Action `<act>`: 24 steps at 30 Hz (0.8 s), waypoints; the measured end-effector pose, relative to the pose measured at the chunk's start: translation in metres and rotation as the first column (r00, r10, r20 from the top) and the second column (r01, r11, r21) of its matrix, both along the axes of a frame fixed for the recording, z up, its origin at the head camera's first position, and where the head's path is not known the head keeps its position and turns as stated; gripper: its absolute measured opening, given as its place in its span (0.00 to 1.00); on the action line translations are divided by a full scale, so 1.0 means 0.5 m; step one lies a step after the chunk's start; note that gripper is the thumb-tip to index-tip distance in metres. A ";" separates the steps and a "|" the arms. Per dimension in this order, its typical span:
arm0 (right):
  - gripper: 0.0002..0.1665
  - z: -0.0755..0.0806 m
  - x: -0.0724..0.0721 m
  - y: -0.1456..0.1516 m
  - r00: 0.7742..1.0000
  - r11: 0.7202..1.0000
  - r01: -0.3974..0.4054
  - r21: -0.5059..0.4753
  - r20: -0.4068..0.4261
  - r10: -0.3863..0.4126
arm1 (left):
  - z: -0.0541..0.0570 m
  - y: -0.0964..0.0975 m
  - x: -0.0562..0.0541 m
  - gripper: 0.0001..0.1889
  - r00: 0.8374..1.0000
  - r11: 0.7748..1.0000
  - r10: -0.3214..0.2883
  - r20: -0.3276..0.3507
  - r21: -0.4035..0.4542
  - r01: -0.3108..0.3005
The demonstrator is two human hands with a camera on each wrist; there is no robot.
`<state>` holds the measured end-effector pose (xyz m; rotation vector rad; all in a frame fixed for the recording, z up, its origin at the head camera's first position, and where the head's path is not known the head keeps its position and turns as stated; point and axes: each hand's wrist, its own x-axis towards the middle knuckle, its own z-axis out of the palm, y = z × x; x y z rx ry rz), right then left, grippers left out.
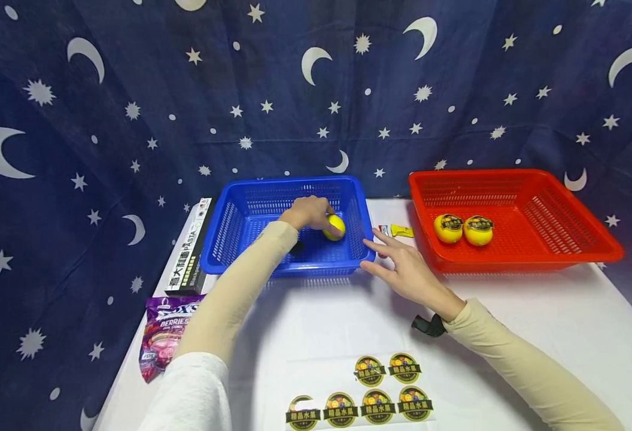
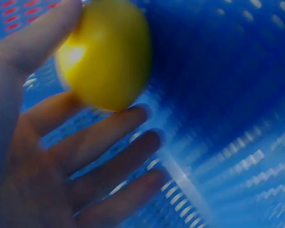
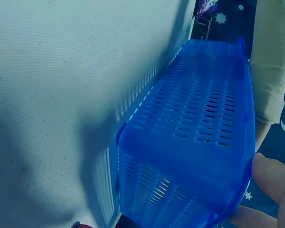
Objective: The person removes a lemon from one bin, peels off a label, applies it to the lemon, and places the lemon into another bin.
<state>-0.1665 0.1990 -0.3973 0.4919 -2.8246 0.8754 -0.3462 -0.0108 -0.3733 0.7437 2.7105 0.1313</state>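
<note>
Inside the blue basket (image 1: pixel 240 254), my left hand (image 1: pixel 307 212) holds a yellow lemon (image 1: pixel 335 227) near the right wall. The left wrist view shows the lemon (image 2: pixel 109 57) between thumb and index finger, with the other fingers spread below it. My right hand (image 1: pixel 407 272) is at the basket's front right corner, fingers extended and fingertips right at the rim. From the right wrist, its thumb (image 3: pixel 270 178) overlaps the blue rim. Two yellow lemons (image 1: pixel 448 228) with black fruit stickers sit side by side in the red basket (image 1: pixel 531 257).
Round fruit stickers (image 1: pixel 378 406) lie on a sheet at the table's front. A pasta box (image 1: pixel 189 251) and a purple candy bag (image 1: pixel 165 338) are on the left. Small wrapped candies (image 1: pixel 401 231) lie between the baskets. A starry dark curtain (image 1: pixel 316 120) hangs behind.
</note>
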 end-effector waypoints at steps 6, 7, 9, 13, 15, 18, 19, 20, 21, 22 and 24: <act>0.35 0.001 -0.001 -0.001 1.000 1.000 0.004 0.003 0.020 -0.004 | -0.012 0.007 -0.003 0.40 0.999 0.999 -0.033 -0.025 0.003 0.033; 0.35 0.001 -0.001 -0.001 1.000 1.000 0.005 0.003 0.023 -0.005 | -0.013 0.008 -0.004 0.40 0.999 0.999 -0.038 -0.027 0.002 0.038; 0.35 0.001 -0.001 -0.001 1.000 1.000 0.006 0.002 0.028 -0.006 | -0.012 0.008 -0.006 0.41 0.998 0.999 -0.046 -0.032 0.001 0.046; 0.35 0.002 0.000 0.000 0.999 1.000 0.004 0.007 0.036 -0.005 | -0.010 0.009 -0.005 0.40 0.998 0.999 -0.046 -0.039 0.006 0.046; 0.35 0.002 0.000 0.000 0.999 1.000 0.004 0.008 0.039 -0.005 | -0.010 0.010 -0.003 0.38 0.998 0.999 -0.046 -0.051 0.010 0.046; 0.35 0.002 0.000 0.000 0.999 1.000 0.004 0.001 0.040 -0.004 | -0.009 0.011 -0.002 0.37 0.995 0.998 -0.059 -0.083 -0.003 0.059; 0.35 0.002 0.000 0.000 0.999 1.000 0.004 -0.003 0.041 -0.004 | -0.008 0.011 -0.001 0.37 0.994 0.998 -0.064 -0.091 -0.008 0.064; 0.35 0.002 0.000 0.000 0.999 1.000 0.005 -0.005 0.043 -0.004 | -0.006 0.010 0.000 0.37 0.993 0.998 -0.068 -0.098 -0.008 0.067; 0.35 0.002 0.000 0.000 0.999 1.000 0.004 -0.005 0.043 -0.004 | -0.004 0.008 0.001 0.38 0.992 0.997 -0.073 -0.106 -0.009 0.072; 0.35 0.002 0.000 0.000 0.999 1.000 0.003 -0.006 0.046 -0.003 | -0.001 0.005 0.002 0.38 0.991 0.997 -0.078 -0.112 -0.004 0.078; 0.35 0.002 0.000 0.001 0.999 1.000 0.004 -0.006 0.047 -0.004 | 0.011 -0.002 0.005 0.37 0.988 0.995 -0.091 -0.123 0.017 0.094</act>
